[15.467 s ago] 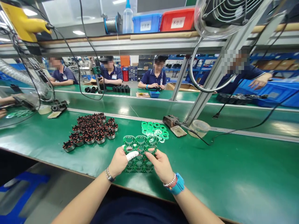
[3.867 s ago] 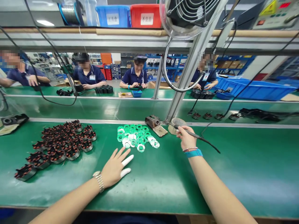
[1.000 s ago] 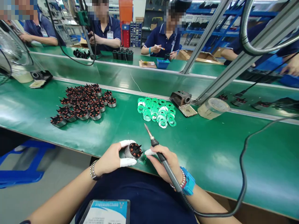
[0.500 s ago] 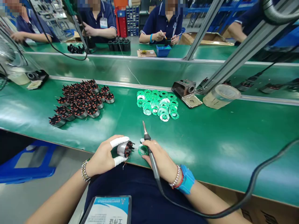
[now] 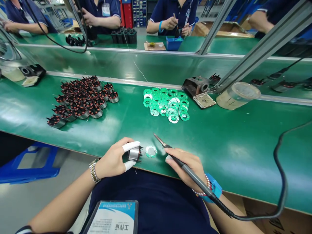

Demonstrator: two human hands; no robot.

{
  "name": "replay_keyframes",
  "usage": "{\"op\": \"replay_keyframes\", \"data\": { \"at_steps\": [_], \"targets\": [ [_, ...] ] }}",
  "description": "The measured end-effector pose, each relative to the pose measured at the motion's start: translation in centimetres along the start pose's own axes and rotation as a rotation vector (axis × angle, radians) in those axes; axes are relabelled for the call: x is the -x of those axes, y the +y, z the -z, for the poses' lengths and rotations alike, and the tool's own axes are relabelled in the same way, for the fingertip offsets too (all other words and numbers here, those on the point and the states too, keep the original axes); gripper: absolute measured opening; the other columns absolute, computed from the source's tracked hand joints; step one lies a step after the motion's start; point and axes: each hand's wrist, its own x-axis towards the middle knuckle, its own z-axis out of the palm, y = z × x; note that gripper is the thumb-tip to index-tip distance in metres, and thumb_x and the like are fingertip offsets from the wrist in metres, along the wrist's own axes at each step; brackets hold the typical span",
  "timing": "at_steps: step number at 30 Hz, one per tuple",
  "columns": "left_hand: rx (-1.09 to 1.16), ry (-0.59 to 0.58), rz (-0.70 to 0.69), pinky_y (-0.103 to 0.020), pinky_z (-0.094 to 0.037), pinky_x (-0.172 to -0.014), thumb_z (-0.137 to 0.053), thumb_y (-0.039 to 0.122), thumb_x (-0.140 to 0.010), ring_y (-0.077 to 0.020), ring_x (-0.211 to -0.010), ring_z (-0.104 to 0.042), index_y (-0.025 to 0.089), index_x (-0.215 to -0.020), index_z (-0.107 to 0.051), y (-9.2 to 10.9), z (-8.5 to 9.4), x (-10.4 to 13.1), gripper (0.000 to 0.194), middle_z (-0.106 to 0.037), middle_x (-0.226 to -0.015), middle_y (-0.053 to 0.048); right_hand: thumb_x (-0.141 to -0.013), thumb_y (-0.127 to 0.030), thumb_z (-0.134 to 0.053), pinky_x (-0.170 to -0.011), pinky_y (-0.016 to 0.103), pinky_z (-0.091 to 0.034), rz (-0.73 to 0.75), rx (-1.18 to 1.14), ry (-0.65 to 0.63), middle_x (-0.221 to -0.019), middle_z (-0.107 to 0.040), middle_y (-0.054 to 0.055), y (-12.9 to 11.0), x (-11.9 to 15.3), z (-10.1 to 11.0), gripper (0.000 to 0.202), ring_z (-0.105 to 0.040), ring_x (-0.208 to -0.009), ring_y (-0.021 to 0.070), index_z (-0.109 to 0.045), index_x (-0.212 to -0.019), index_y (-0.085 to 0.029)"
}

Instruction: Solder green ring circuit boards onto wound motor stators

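Left hand: here's the left hand (image 5: pixel 109 162), white-capped finger and thumb pinching a stator (image 5: pixel 134 154) near the bench's front edge.
Stator: lying over on its side, prongs facing right, towards a single ring.
Ring: that green ring (image 5: pixel 148 154) sits just beside the prongs, and thin leads seem to bridge the gap; whether it rests on the bench or hangs from them, I can't tell.
Right hand: and the right hand (image 5: pixel 190 159) has just come away! Half a second ago its fingertips were at the ring; now they're apart from it, wrapped around the iron.
Iron: the iron (image 5: pixel 192 174) slants up to the left, its tip clear of ring and stator alike. So the ring appears to keep its place by the stator without those fingers, and I'd judge the right hand has only the iron to mind.
Cable: the cable (image 5: pixel 282 177) loops out to the right.
Stator pile: beyond the left hand, a crowd of stators (image 5: pixel 81 112), mostly prongs up.
Ring pile: straight ahead, overlapping rings (image 5: pixel 163 104) spread across the green bench (image 5: pixel 219 130).
Back edge: a metal stand (image 5: pixel 197 86), a crusty pad (image 5: pixel 204 100) touching it, then a cloudy tub (image 5: pixel 237 96).
Across the way: co-workers busy, one hand (image 5: pixel 170 23) raised above a blue bin (image 5: pixel 174 44).
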Motion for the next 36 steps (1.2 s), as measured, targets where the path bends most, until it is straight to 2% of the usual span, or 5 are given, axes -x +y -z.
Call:
{"op": "replay_keyframes", "data": {
  "at_steps": [4,10,16,20,36],
  "targets": [
    [0.109,0.050,0.001,-0.031,-0.049,-0.080,-0.061,0.013,-0.066,-0.0181,-0.091,-0.057,0.020,-0.115,-0.048,-0.1,0.0,0.1,0.051,-0.053,-0.107,-0.008,-0.077,-0.025,-0.057,-0.060,0.028,-0.051,-0.020,-0.018,0.015,-0.074,-0.065,0.005,0.3,0.4,0.8,0.021,-0.062,-0.067,0.0170,-0.063,-0.097,-0.022],
    [0.260,0.030,-0.024,-0.032,-0.049,-0.078,-0.061,0.014,-0.065,-0.0182,-0.089,-0.054,0.021,-0.114,-0.048,-0.4,-0.4,-0.3,0.051,-0.050,-0.105,-0.008,-0.077,-0.023,-0.052,-0.063,0.026,-0.053,-0.146,-0.046,-0.015,-0.074,-0.068,0.002,0.2,0.1,1.1,0.013,-0.065,-0.067,0.0163,-0.063,-0.084,-0.023],
    [0.294,-0.012,0.035,-0.034,-0.048,-0.079,-0.057,0.012,-0.064,-0.0190,-0.089,-0.054,0.022,-0.113,-0.049,-0.2,-0.6,-0.7,0.050,-0.049,-0.106,-0.008,-0.078,-0.025,-0.050,-0.062,0.024,-0.053,-0.197,-0.106,-0.114,-0.073,-0.069,0.001,-0.1,-0.6,0.9,0.013,-0.066,-0.066,0.0159,-0.063,-0.079,-0.023],
    [0.304,-0.026,0.021,-0.034,-0.047,-0.080,-0.057,0.012,-0.066,-0.0186,-0.089,-0.053,0.022,-0.114,-0.048,-0.2,-0.6,-0.8,0.050,-0.049,-0.106,-0.008,-0.078,-0.026,-0.050,-0.061,0.023,-0.053,-0.203,-0.125,-0.149,-0.074,-0.069,0.001,-0.2,-0.7,0.8,0.014,-0.065,-0.065,0.0145,-0.064,-0.079,-0.023],
    [0.269,0.002,-0.046,-0.032,-0.048,-0.076,-0.057,0.013,-0.066,-0.0175,-0.088,-0.053,0.022,-0.115,-0.047,-0.4,-0.7,-1.0,0.051,-0.049,-0.104,-0.007,-0.079,-0.023,-0.051,-0.061,0.021,-0.052,-0.184,-0.154,-0.165,-0.075,-0.070,0.000,-0.2,-0.8,0.6,0.013,-0.065,-0.063,0.0127,-0.064,-0.082,-0.022]
  ]
}}
